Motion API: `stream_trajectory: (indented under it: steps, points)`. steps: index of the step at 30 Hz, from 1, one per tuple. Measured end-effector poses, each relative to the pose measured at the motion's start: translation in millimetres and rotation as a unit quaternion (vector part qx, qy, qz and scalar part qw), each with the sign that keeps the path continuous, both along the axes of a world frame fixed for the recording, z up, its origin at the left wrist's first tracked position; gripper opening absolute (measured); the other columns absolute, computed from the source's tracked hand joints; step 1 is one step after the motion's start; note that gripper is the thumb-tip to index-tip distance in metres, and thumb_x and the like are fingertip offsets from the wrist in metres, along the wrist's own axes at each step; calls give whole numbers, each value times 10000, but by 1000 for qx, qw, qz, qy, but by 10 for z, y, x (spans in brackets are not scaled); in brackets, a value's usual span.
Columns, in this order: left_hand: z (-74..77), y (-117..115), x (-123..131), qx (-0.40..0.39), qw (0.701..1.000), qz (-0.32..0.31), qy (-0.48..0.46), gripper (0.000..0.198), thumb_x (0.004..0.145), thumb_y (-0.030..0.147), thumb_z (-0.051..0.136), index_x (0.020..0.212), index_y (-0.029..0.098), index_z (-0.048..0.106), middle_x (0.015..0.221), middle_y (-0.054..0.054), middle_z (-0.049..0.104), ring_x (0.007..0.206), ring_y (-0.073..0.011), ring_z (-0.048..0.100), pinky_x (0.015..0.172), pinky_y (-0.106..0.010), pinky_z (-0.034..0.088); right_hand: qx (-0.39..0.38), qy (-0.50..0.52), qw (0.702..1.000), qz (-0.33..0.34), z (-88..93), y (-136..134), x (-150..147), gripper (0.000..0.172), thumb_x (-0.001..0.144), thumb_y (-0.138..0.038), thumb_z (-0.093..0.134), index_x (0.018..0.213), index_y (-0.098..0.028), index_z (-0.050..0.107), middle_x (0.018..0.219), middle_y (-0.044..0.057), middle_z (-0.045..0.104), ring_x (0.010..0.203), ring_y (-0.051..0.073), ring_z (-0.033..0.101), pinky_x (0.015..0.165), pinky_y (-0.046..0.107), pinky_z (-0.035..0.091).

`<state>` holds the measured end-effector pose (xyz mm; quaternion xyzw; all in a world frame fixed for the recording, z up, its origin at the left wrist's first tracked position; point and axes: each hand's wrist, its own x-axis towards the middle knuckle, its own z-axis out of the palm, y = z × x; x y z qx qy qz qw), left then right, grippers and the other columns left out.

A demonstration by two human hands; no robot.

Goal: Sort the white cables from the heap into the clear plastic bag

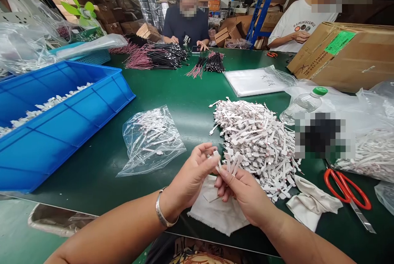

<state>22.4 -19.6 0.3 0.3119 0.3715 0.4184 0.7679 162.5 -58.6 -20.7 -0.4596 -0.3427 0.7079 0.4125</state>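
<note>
Several short white cables [234, 165] with flat plug ends stand up in a small bunch between the thumb and fingers of my right hand [243, 192]. My left hand [192, 171], with a silver bangle at the wrist, meets it and pinches one white cable [217, 158] near its plug end. Under both hands lies a white cloth [221, 217]. Just beyond my right hand is a big heap of the same white cables [255, 137]. To the left, a clear plastic bag [150, 141] with some of these cables inside lies flat on the green table [197, 92].
A blue bin [70, 112] of white parts fills the left side. Red-handled scissors [347, 190], a crumpled cloth [314, 202], a clear bottle [303, 104] and a cardboard box [341, 59] are on the right. Two people work across the table beside black-and-pink wire bundles [163, 55].
</note>
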Motion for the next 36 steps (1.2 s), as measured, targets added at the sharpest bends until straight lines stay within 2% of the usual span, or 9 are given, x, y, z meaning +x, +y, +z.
stream_trajectory:
  steps: [3, 6, 9, 10, 12, 16, 18, 23, 36]
  points:
    - [13, 110, -50, 14, 993, 107, 38, 251, 815, 417, 564, 957, 210, 571, 1172, -57, 541, 1101, -188, 483, 840, -295, 406, -22, 14, 1000, -5, 27, 9, -4, 344, 807, -463, 587, 850, -125, 633, 678, 4, 578, 538, 66, 527, 463, 165, 404]
    - [0, 212, -102, 50, 986, 143, 69, 370, 832, 469, 507, 631, 159, 539, 1075, -75, 592, 1102, -211, 478, 847, -307, 387, -35, 24, 999, -10, 48, 9, -4, 354, 798, -460, 599, 877, -117, 637, 675, 5, 581, 531, 62, 526, 457, 161, 399]
    - [-15, 237, -121, 82, 980, 147, 109, 235, 823, 402, 554, 755, 182, 601, 1124, -53, 579, 1091, -190, 485, 834, -286, 383, -40, 31, 999, -9, 55, 6, 4, 354, 801, -460, 595, 876, -116, 636, 677, 6, 580, 535, 62, 527, 460, 162, 402]
    - [-16, 227, -116, 78, 980, 139, 117, 182, 809, 369, 585, 908, 218, 611, 1163, -40, 561, 1087, -181, 489, 820, -278, 388, -38, 31, 999, -9, 53, 5, 6, 353, 805, -461, 591, 877, -118, 635, 682, 6, 580, 539, 62, 527, 463, 162, 402]
    - [-13, 189, -94, 60, 987, 92, 121, 316, 790, 334, 618, 1092, 264, 559, 1160, -35, 561, 1037, -166, 517, 781, -264, 401, -28, 27, 999, -7, 42, 2, 11, 346, 811, -460, 584, 886, -126, 631, 694, 6, 581, 549, 64, 530, 468, 162, 404]
    - [-14, 84, -32, 57, 992, -50, 101, 185, 811, 342, 589, 839, 159, 589, 815, -33, 618, 713, -118, 561, 673, -255, 414, 15, -8, 1000, 5, 0, -5, 14, 344, 830, -467, 553, 800, -130, 614, 674, 7, 574, 559, 72, 529, 492, 175, 417]
    - [-24, 43, -6, 57, 992, -86, 68, 182, 821, 329, 575, 764, 161, 532, 675, -3, 586, 568, -102, 527, 587, -256, 404, 32, -18, 999, 14, -22, -7, 15, 350, 840, -469, 537, 775, -132, 604, 676, 7, 571, 565, 74, 527, 506, 180, 423]
    - [-32, 9, 23, 45, 995, -89, 13, 195, 823, 290, 569, 718, 171, 457, 654, -2, 581, 502, -102, 514, 521, -253, 386, 39, -15, 999, 17, -46, -7, 15, 340, 845, -465, 531, 794, -138, 608, 699, 5, 570, 574, 76, 527, 504, 180, 422]
    - [-31, 5, 30, 9, 993, -109, -38, 104, 762, 210, 615, 779, 170, 520, 611, 11, 550, 484, -117, 518, 511, -272, 428, 2, 4, 1000, 0, 0, 10, 2, 359, 801, -485, 578, 731, -136, 622, 662, 2, 573, 548, 79, 529, 477, 180, 407]
